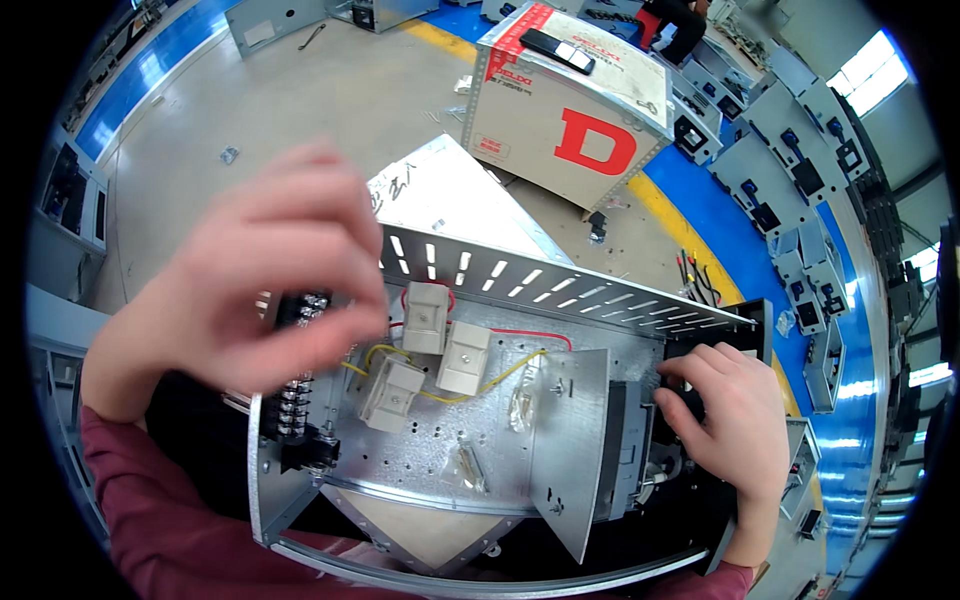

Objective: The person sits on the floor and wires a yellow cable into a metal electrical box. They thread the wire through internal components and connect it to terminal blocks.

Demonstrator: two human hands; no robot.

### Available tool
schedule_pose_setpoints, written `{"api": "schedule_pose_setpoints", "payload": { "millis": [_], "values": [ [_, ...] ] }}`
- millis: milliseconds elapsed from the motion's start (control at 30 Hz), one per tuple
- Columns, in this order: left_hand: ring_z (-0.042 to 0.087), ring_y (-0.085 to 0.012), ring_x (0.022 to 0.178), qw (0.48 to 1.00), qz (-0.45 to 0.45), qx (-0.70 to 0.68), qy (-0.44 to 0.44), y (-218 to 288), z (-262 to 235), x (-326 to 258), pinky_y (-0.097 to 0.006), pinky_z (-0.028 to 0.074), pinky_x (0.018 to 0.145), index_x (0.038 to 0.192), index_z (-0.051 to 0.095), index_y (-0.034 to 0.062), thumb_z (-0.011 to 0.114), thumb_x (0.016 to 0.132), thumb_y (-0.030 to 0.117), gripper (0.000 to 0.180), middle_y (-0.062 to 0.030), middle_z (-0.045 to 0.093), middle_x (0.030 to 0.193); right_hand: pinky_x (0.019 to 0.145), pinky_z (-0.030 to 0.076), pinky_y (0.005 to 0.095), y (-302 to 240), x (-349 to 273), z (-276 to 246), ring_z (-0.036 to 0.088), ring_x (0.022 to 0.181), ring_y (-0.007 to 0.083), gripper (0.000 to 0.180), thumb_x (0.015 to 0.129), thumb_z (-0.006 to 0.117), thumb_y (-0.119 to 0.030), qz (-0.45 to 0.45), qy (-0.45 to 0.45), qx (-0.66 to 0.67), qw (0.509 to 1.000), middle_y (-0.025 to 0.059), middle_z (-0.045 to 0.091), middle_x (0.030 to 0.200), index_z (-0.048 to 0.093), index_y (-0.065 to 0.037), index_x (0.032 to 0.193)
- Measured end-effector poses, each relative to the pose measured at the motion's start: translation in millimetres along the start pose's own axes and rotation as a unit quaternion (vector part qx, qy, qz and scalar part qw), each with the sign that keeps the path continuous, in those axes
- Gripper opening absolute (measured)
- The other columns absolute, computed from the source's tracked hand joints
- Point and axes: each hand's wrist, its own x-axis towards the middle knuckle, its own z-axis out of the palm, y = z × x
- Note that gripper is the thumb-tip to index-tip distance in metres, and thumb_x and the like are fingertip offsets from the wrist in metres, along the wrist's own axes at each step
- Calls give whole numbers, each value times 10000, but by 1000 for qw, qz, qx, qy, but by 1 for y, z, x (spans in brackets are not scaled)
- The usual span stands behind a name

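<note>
An open sheet-metal electrical enclosure (480,475) lies before me, slotted along its far wall. My left hand (285,270) is raised over its left end, blurred, fingers curled toward the thumb; anything pinched there is too smeared to make out. Below that hand runs a black terminal strip (293,405). My right hand (728,415) reaches into the right end beside a dark grey circuit breaker (627,440), fingers bent around something dark that I cannot make out. An upright metal plate (570,450) stands left of the breaker. Beige blocks (465,358) with red and yellow wires sit mid-enclosure.
Small plastic bags of hardware (470,468) lie inside the enclosure. Beyond it are a white panel (450,195) and a large carton (570,110) with a black phone-like device (557,50) on top. Pliers (698,278) lie on the floor; several other enclosures line the right.
</note>
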Motion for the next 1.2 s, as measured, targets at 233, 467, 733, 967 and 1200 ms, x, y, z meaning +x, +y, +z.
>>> {"api": "schedule_pose_setpoints", "payload": {
  "millis": [233,467,733,967,1200],
  "values": [
    [640,-328,1243,996,-59,-55,30,-39,24,-6,-464,504,1117,1258,788,19,651,1120,356,389,-169,715,1298,799,548,464,-4,5,0,715,918,359,196,1028,741,-53,-7,37,88,995,146,721,946,799,-20,1212],
    [684,-358,1165,994,-108,-34,0,-30,26,20,-459,549,1033,1226,781,5,564,1224,335,395,-161,737,1182,824,549,461,-5,4,1,732,928,330,164,1024,812,-169,-8,-16,6,1000,90,773,966,827,-72,1155],
    [704,-364,1061,987,-65,111,-92,-21,46,47,-484,579,918,1043,786,31,633,1217,447,476,-147,762,1028,811,542,459,-5,6,1,736,921,323,148,1003,824,-172,-7,-26,-7,1000,84,763,940,831,-74,1114],
    [741,-393,1126,963,-209,-93,-145,-21,34,54,-499,596,986,1180,815,13,530,1255,501,570,-205,805,1119,803,536,459,-2,6,2,728,908,318,140,984,835,-160,-17,-19,-3,1000,79,750,920,820,-69,1090],
    [773,-365,1047,948,-237,-164,-137,-24,28,57,-474,599,964,1286,809,-4,509,1267,522,606,-207,813,1116,820,542,463,-3,6,2,725,911,325,148,982,831,-147,-10,-22,7,1000,85,752,931,822,-61,1103]
  ]
}}
